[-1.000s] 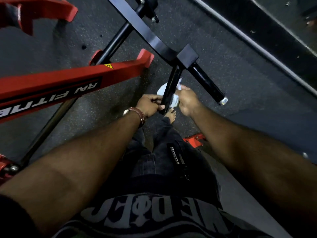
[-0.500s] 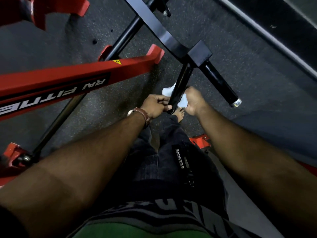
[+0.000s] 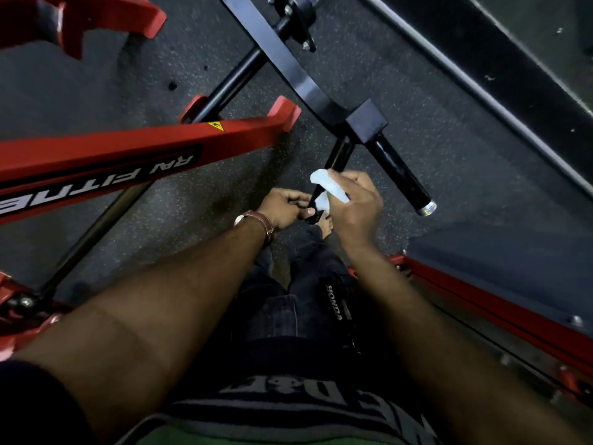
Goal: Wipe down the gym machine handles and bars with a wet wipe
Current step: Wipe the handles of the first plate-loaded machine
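Head view, looking down at both hands on a black handle (image 3: 338, 155) that hangs from a square black block (image 3: 367, 122) on the machine's black bar (image 3: 288, 64). Right hand (image 3: 356, 203) has its fingers curled round the handle's lower half with a white wipe (image 3: 327, 187) pressed against it; the wipe bunches out on the left side of the handle, partly hidden under the hand. Left hand (image 3: 282, 207) grips the handle's bottom end, fingers curled, just beside and below the wipe. A brown strap (image 3: 264, 221) sits on the left wrist. A second black handle (image 3: 401, 175) with a silver end cap points right from the same block, untouched. Red frame (image 3: 128, 155) with white lettering and a small yellow warning sticker crosses the left side; another red rail (image 3: 481, 300) runs at lower right. Dark speckled floor (image 3: 449, 139) below. Person's dark trousers (image 3: 298, 303) and a bare foot (image 3: 325, 224) show under the hands.
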Available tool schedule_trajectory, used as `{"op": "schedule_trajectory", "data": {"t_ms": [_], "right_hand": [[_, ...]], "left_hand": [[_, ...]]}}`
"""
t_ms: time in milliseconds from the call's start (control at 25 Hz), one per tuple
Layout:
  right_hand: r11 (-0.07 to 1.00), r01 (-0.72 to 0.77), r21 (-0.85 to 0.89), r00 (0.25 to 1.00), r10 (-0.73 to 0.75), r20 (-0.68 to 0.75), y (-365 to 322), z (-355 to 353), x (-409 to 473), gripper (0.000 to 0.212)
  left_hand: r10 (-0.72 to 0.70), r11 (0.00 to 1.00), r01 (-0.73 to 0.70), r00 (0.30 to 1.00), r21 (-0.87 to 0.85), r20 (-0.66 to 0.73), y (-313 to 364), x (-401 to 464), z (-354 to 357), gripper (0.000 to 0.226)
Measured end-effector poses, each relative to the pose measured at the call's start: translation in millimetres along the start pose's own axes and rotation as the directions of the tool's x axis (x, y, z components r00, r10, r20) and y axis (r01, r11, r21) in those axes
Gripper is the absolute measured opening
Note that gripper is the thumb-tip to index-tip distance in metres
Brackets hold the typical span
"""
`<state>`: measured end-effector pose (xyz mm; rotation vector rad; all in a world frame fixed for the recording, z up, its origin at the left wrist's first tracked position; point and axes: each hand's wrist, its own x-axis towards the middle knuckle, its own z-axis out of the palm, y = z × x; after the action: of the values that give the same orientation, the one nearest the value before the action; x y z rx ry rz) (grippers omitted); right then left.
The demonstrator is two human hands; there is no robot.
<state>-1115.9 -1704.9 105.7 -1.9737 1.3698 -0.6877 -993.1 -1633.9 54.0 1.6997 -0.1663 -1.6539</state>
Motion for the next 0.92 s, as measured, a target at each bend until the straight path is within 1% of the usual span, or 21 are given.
{"op": "schedule_trajectory", "data": {"t_ms": [40,80,120,160,200,240,280,320,360,400,440,480,520,560,640,680,720,800,840,880,920], "right_hand": [[0.994,0.096,-0.055,0.994,-0.093,0.05,1,0,10,0.021],[0.984,0.135,-0.115,0.981,-0.116,0.157,3,0,15,0.019],[0.969,0.157,-0.191,0.944,-0.09,0.317,3,0,14,0.017],[0.928,0.233,-0.29,0.872,-0.067,0.485,4,0,11,0.018],[0.884,0.323,-0.338,0.799,-0.063,0.598,6,-2,9,0.021],[0.863,0.348,-0.366,0.776,-0.046,0.63,5,-4,14,0.022],[0.874,0.271,-0.403,0.821,0.009,0.571,0,-5,24,0.021],[0.897,0.166,-0.409,0.902,0.029,0.43,-4,-5,36,0.02],[0.905,0.14,-0.402,0.957,-0.019,0.291,-5,-2,42,0.018],[0.881,0.218,-0.419,0.96,-0.116,0.254,-4,1,42,0.015],[0.848,0.308,-0.431,0.933,-0.18,0.312,0,3,33,0.014],[0.833,0.374,-0.407,0.877,-0.176,0.447,6,5,18,0.017],[0.839,0.392,-0.377,0.827,-0.141,0.544,8,2,8,0.021],[0.867,0.339,-0.365,0.825,-0.087,0.559,9,-1,6,0.022],[0.955,0.087,-0.282,0.928,0.025,0.372,8,-2,19,0.014],[0.971,0.075,-0.228,0.951,-0.001,0.309,6,-3,20,0.01],[0.966,0.112,-0.234,0.946,-0.032,0.321,7,-3,16,0.012],[0.951,0.199,-0.236,0.868,-0.059,0.493,8,-5,-3,0.026],[0.947,0.226,-0.229,0.838,-0.069,0.542,11,-6,-12,0.027],[0.961,0.182,-0.208,0.857,-0.051,0.513,11,-7,-13,0.023],[0.98,0.099,-0.175,0.902,-0.014,0.431,14,-6,-11,0.019]], "left_hand": [[0.002,1.0,-0.001,1.0,-0.021,0.02,-1,0,-2,0.041],[0.003,1.0,-0.002,0.999,-0.029,0.042,-2,-1,-3,0.044],[0.0,1.0,0.002,0.998,-0.03,0.062,-4,-2,-4,0.048],[-0.004,1.0,0.007,0.997,-0.029,0.073,-6,-3,-5,0.051],[-0.011,0.999,0.014,0.997,-0.038,0.074,-7,-4,-6,0.053],[-0.014,0.999,0.018,0.997,-0.051,0.073,-8,-4,-6,0.053],[-0.013,0.998,0.018,0.997,-0.064,0.077,-8,-4,-5,0.052],[-0.011,0.997,0.018,0.996,-0.074,0.084,-7,-6,-5,0.052],[-0.008,0.997,0.015,0.996,-0.081,0.09,-6,-7,-6,0.052],[-0.007,0.997,0.014,0.996,-0.077,0.09,-6,-7,-7,0.053],[-0.008,0.997,0.015,0.996,-0.072,0.09,-6,-8,-7,0.054],[-0.009,0.998,0.013,0.997,-0.057,0.082,-5,-8,-7,0.055],[-0.007,0.999,0.01,0.997,-0.04,0.076,-4,-7,-6,0.055],[0.0,1.0,0.002,0.997,-0.028,0.076,-3,-6,-6,0.055],[0.007,0.999,-0.005,0.996,-0.032,0.089,-4,-2,-7,0.054],[0.01,0.999,-0.007,0.996,-0.036,0.092,-5,-2,-8,0.054],[0.01,0.999,-0.007,0.996,-0.033,0.085,-6,-1,-9,0.053],[0.02,1.0,-0.02,0.997,-0.011,0.069,-8,1,-8,0.051],[0.032,0.999,-0.032,0.997,-0.001,0.069,-9,1,-8,0.05],[0.035,0.999,-0.036,0.997,0.004,0.068,-9,1,-8,0.051],[0.035,0.999,-0.035,0.997,0.006,0.07,-9,3,-8,0.054]]}}
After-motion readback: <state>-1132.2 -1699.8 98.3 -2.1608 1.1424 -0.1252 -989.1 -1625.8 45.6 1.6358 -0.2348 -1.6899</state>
